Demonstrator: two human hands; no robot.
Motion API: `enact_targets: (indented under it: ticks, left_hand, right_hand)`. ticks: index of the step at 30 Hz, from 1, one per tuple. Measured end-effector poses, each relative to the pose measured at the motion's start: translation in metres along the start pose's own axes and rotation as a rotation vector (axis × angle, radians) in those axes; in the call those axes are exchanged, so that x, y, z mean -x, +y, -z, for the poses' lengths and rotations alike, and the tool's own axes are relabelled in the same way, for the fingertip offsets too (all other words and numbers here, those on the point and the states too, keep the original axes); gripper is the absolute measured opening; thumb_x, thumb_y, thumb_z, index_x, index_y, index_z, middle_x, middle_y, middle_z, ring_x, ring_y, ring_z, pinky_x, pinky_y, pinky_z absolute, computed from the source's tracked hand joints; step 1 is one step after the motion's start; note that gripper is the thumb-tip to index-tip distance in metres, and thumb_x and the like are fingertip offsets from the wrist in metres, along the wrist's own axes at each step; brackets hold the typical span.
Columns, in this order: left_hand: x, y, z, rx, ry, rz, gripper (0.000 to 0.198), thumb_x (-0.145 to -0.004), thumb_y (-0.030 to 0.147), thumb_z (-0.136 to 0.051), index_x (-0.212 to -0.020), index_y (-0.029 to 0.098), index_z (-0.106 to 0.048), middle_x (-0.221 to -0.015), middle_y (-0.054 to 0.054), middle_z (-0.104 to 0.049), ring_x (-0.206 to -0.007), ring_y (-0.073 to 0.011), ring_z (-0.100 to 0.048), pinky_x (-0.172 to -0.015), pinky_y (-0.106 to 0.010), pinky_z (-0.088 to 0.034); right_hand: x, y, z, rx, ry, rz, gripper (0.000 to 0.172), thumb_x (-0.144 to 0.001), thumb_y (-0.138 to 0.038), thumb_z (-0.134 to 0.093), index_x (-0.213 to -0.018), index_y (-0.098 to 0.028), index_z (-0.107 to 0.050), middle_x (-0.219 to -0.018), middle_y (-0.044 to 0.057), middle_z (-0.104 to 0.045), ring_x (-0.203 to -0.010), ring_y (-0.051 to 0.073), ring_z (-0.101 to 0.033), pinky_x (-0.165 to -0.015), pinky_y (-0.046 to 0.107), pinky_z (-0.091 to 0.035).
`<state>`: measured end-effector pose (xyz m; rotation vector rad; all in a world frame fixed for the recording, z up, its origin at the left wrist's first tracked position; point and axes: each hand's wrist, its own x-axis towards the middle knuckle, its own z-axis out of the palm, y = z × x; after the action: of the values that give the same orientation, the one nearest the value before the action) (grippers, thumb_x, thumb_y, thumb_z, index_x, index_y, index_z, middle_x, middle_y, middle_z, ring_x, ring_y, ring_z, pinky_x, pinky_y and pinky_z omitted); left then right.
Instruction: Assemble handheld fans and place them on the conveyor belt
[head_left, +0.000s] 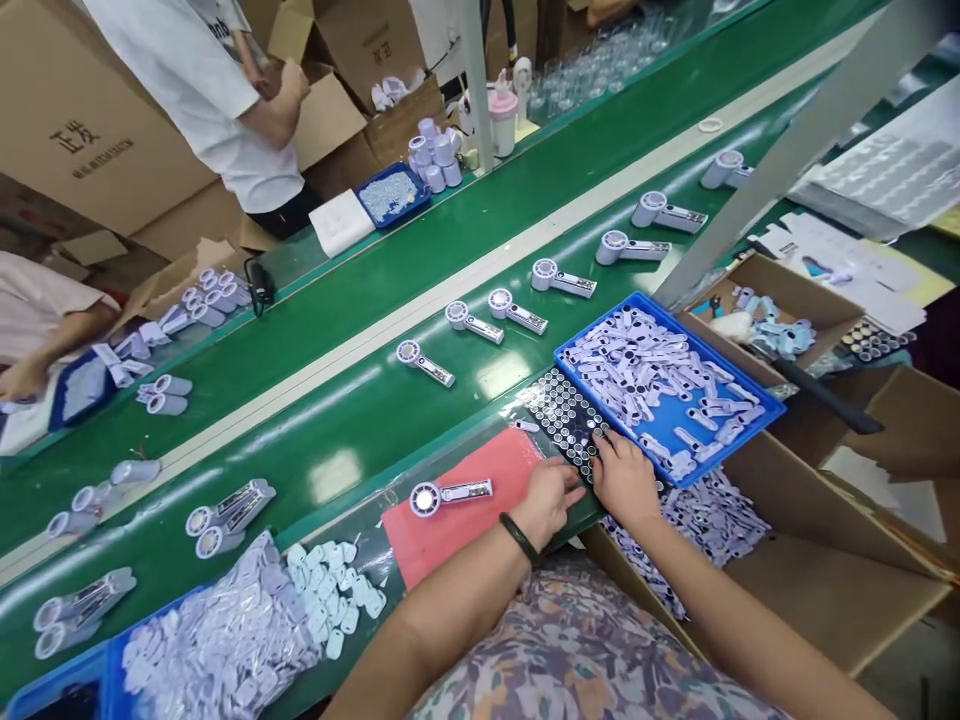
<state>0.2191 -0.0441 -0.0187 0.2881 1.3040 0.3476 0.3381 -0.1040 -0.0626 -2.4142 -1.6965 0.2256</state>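
My left hand (551, 497), with a dark band at the wrist, reaches to the near edge of a black sheet of small round silver-rimmed parts (562, 410). Its fingers are slightly apart, and no held thing shows. Beside it, my right hand (626, 478) has its fingertips drawn together over the same sheet; whatever lies between them is too small to make out. A white handheld fan (454, 495) with a shiny handle rests on a pink mat (420, 550), left of my hands. A blue tray (667, 400) of white handle pieces adjoins my right hand.
Handheld fans (562, 278) lie along the green conveyor belt (337, 400). A cardboard box (817, 560) with more white pieces stands below right. A bag of white parts (225, 620) and pale-blue pieces (334, 590) lie left. Across the belt, a person (202, 90) stands by cartons.
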Motion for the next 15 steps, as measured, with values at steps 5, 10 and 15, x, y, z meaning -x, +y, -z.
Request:
enact_targets:
  ticks: [5,10,15]
  left_hand:
    - [-0.003,0.005,-0.014,-0.096,-0.012,-0.024,0.020,-0.066,0.014,-0.067,-0.081,0.017,-0.055,-0.079,-0.001,-0.058,-0.075,-0.0146,-0.055,-0.070,-0.030,-0.049]
    - [-0.016,0.010,-0.025,-0.104,0.023,-0.207,0.027,-0.062,0.015,-0.074,-0.083,0.017,-0.058,-0.081,-0.002,-0.065,-0.069,-0.0137,-0.058,-0.064,-0.026,-0.046]
    - [-0.030,0.009,-0.025,-0.109,0.039,-0.180,0.026,-0.060,0.009,-0.071,-0.083,0.014,-0.061,-0.076,-0.003,-0.065,-0.060,-0.0131,-0.057,-0.057,-0.025,-0.044]
  right_hand:
    - [-0.002,0.001,0.006,-0.111,-0.034,-0.025,0.038,-0.094,-0.020,-0.045,-0.130,-0.017,-0.057,-0.133,0.012,-0.056,-0.111,0.029,-0.053,-0.086,0.041,-0.047]
    - [-0.003,0.003,0.007,-0.286,-0.034,-0.069,0.034,-0.095,-0.023,-0.048,-0.126,-0.021,-0.061,-0.122,0.009,-0.061,-0.106,0.027,-0.056,-0.088,0.040,-0.048]
    - [-0.011,0.012,0.002,-0.399,0.001,-0.088,0.029,-0.095,-0.026,-0.049,-0.119,-0.019,-0.064,-0.111,0.008,-0.065,-0.100,0.025,-0.061,-0.088,0.039,-0.050]
